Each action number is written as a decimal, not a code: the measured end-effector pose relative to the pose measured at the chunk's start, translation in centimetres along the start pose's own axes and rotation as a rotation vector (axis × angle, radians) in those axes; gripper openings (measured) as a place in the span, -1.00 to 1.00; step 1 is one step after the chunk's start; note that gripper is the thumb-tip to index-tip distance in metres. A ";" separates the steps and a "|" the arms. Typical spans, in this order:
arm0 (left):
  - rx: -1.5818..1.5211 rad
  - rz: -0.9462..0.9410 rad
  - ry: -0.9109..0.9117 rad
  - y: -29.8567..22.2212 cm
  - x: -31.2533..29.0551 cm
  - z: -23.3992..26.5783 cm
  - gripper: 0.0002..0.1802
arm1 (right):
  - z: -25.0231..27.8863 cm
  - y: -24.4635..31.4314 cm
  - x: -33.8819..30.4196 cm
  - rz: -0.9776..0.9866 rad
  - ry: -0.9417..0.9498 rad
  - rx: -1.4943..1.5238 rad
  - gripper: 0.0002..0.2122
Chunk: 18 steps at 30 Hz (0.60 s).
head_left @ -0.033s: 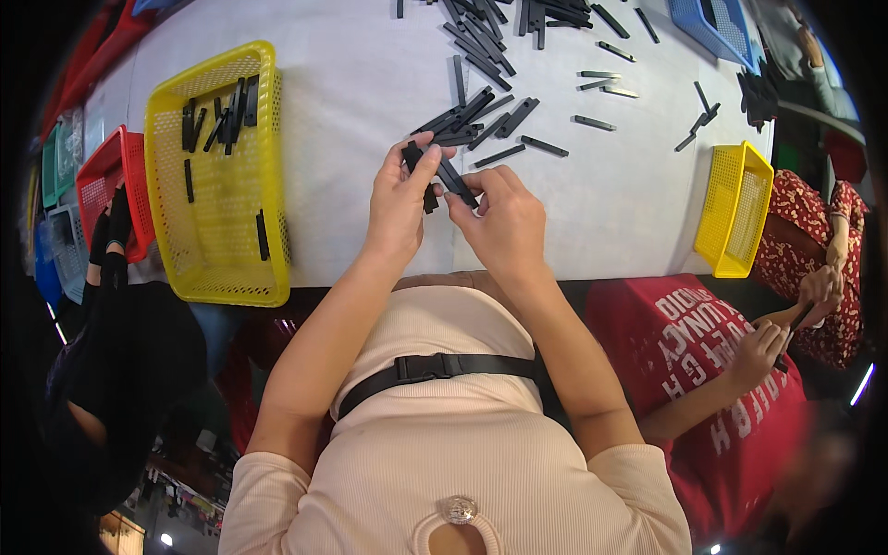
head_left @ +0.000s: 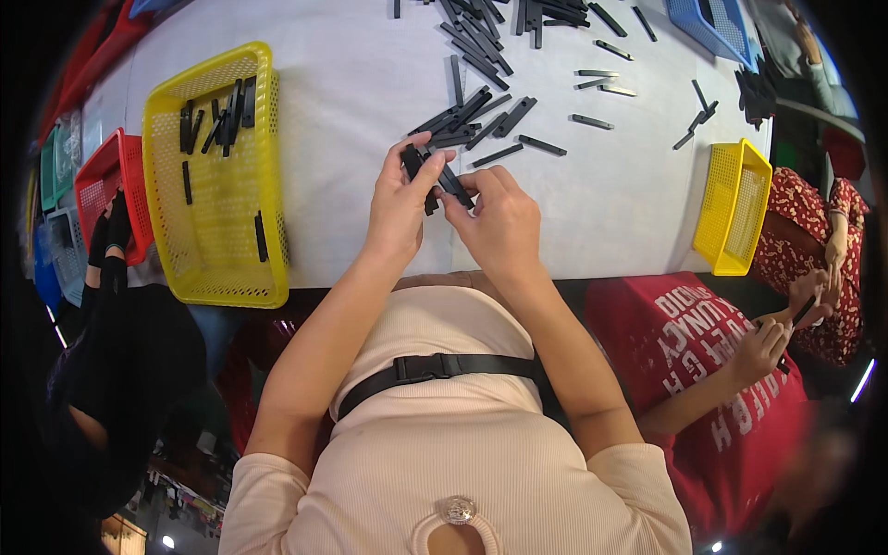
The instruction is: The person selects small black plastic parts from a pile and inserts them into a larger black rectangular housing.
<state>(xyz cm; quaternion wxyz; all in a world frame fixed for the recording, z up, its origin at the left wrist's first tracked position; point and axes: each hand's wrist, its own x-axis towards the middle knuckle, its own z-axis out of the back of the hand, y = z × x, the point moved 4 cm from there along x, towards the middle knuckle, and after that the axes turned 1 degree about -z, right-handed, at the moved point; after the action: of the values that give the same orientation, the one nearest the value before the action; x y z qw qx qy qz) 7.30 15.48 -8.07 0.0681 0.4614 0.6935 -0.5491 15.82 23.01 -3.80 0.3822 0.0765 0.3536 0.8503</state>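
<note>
My left hand [head_left: 400, 199] is closed around a flat black strip [head_left: 412, 162], its thumb lying across the front. Slanting between both hands is a second black strip [head_left: 452, 183], its lower end pinched by the fingers of my right hand [head_left: 499, 217]. The two strips lie close together; whether they are joined cannot be told. Just beyond my fingertips is a loose heap of similar black strips [head_left: 462, 116] on the white table. To my left stands a large yellow basket [head_left: 277, 185] with several black strips [head_left: 231, 111] in it.
More strips [head_left: 555, 14] lie scattered toward the far side of the white table [head_left: 342, 111]. A small yellow basket [head_left: 731, 208] stands at the right edge, a blue one [head_left: 712, 32] beyond it. A red basket [head_left: 116, 180] is at far left. People sit close on both sides.
Hardly anything differs: my right hand and the strip it pinches have shifted very slightly. My left hand keeps its grip.
</note>
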 end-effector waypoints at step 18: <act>-0.121 0.447 0.210 1.8 -0.1 4.3 -0.64 | 3.2 -10.8 5.0 0.130 -0.229 -0.323 -0.90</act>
<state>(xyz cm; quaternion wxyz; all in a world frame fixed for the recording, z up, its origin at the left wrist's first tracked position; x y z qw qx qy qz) 6.91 11.84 -10.92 0.1428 0.6531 0.6089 -0.4270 20.00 33.20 -9.26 0.3716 0.1328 0.1611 0.9046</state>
